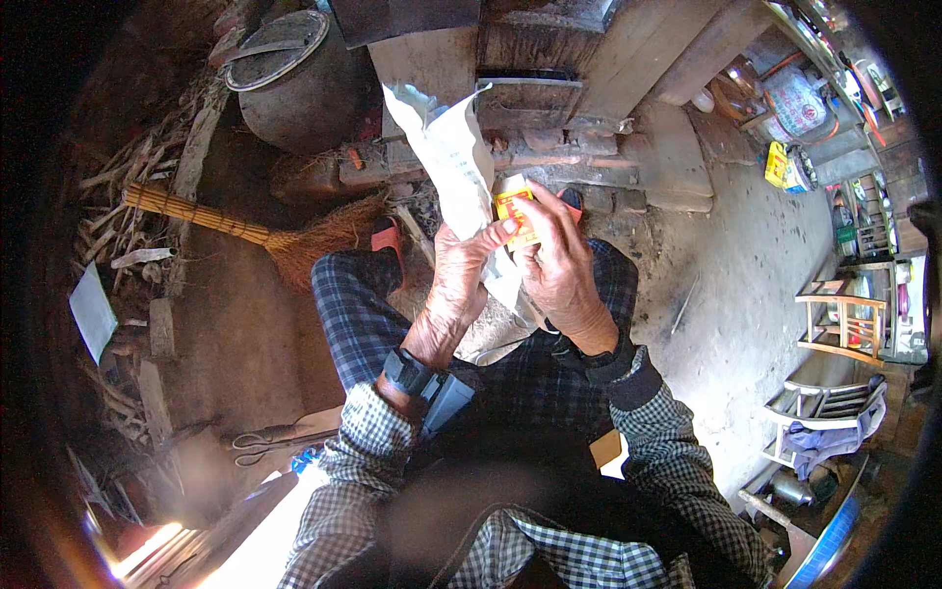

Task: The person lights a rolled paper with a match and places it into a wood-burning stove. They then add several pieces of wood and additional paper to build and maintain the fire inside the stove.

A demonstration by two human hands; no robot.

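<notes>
A small yellow and red matchbox [519,221], its white inner tray showing at the top, is held between my two hands in front of my knees. My right hand [559,265] grips it with thumb and fingers, and the thumb of my left hand [460,272] rests against its left side. Between the left thumb and palm I also hold a crumpled white sheet of paper or plastic [449,162], which stands up above the hands and hangs down between them. Whether the right hand holds any small item besides the box is hidden.
A twig broom [213,221] lies at the left beside piled firewood [140,177]. A large lidded pot [302,96] stands at the upper left, near a brick and wood hearth [530,103]. Metal tongs or scissors [257,445] lie lower left. Wooden chairs [843,324] stand along the right.
</notes>
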